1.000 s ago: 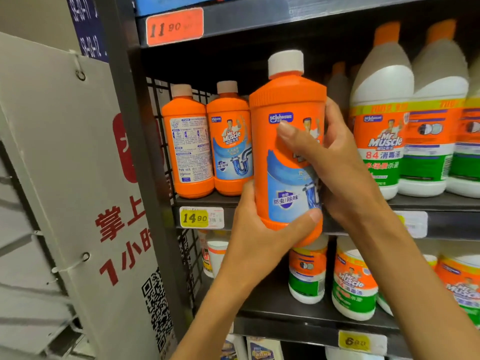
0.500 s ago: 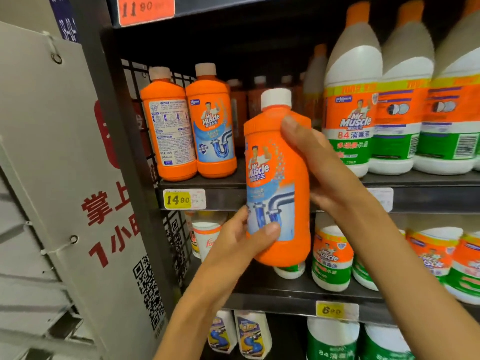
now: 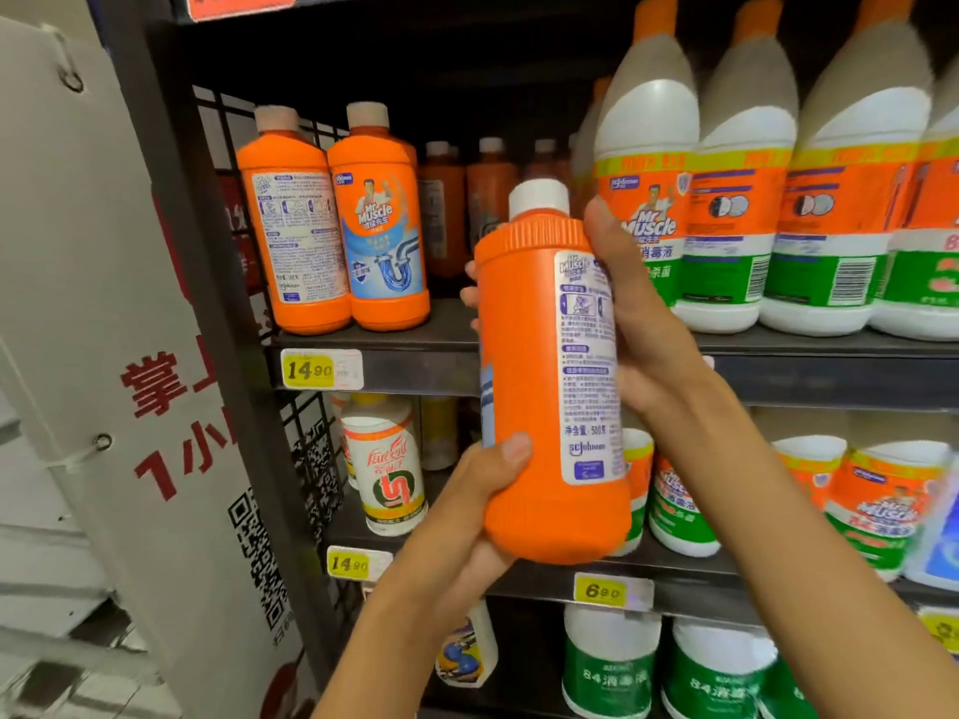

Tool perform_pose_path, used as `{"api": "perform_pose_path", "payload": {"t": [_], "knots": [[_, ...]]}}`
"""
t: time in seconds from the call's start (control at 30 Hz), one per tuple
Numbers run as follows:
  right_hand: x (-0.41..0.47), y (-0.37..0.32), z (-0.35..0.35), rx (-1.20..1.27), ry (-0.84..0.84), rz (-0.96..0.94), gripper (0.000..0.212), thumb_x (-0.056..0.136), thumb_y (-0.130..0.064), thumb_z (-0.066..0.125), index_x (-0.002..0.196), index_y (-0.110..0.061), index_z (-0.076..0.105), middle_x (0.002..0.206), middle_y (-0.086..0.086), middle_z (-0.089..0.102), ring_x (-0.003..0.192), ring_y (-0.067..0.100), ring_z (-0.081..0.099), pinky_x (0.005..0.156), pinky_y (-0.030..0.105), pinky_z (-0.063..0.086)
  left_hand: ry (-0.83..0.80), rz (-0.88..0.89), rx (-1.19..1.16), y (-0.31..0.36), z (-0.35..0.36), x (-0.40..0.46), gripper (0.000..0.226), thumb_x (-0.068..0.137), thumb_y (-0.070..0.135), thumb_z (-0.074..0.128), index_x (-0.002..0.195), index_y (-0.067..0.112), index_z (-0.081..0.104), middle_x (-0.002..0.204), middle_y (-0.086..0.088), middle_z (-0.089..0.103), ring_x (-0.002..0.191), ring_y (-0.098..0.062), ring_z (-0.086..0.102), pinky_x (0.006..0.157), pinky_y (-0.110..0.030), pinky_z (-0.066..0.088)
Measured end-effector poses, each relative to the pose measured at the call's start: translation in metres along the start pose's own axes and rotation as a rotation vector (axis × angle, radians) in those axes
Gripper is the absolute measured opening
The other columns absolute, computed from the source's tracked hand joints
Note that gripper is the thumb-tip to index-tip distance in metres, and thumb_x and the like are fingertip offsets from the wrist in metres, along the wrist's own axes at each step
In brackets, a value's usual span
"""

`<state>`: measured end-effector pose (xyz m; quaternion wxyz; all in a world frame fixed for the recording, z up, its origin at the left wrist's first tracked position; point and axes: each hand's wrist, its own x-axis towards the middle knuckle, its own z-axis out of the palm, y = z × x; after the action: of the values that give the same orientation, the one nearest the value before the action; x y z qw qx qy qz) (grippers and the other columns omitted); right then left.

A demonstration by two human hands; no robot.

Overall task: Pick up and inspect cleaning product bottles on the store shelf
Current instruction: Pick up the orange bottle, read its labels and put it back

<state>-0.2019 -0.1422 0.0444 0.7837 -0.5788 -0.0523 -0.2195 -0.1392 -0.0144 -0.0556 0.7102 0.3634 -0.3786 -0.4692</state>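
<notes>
**Orange bottle held up in both hands before the shelf**

The orange bottle [image 3: 539, 386] with a white cap is off the shelf, held nearly upright in front of the middle shelf's front edge [image 3: 415, 371], its printed back label facing the camera. The left hand [image 3: 477, 511] cups its base from below, thumb pressed on the lower side. The right hand [image 3: 643, 324] wraps the upper right side, thumb near the shoulder and fingertips [image 3: 469, 295] showing past the left edge.

Two matching orange bottles [image 3: 332, 225] stand at the shelf's left end above a yellow price tag [image 3: 320, 369]. Tall white bottles [image 3: 737, 199] line the right. A white sign [image 3: 129, 329] hangs at the rack's left side.
</notes>
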Motion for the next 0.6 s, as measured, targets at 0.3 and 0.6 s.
{"api": "perform_pose_path", "payload": {"t": [0.3, 0.6], "knots": [[-0.02, 0.004, 0.009, -0.396, 0.368, -0.348, 0.056, 0.062, -0.048, 0.071, 0.109, -0.02, 0.062, 0.082, -0.004, 0.073, 0.074, 0.009, 0.07, 0.062, 0.021, 0.053, 0.275, 0.317, 0.571, 0.003, 0.012, 0.007, 0.054, 0.061, 0.073, 0.063, 0.106, 0.044, 0.053, 0.098, 0.036, 0.065, 0.093, 0.012, 0.063, 0.067, -0.003, 0.047], [-0.021, 0.006, 0.015, -0.117, 0.211, -0.117, 0.046, 0.069, -0.053, 0.062, 0.098, -0.018, 0.065, 0.085, 0.001, 0.072, 0.082, 0.012, 0.069, 0.079, 0.029, 0.054, 0.123, 0.077, 0.081, 0.005, -0.001, -0.01, 0.057, 0.048, 0.075, 0.064, 0.097, 0.046, 0.072, 0.11, 0.004, 0.072, 0.104, -0.019, 0.067, 0.089, -0.04, 0.055]]}}
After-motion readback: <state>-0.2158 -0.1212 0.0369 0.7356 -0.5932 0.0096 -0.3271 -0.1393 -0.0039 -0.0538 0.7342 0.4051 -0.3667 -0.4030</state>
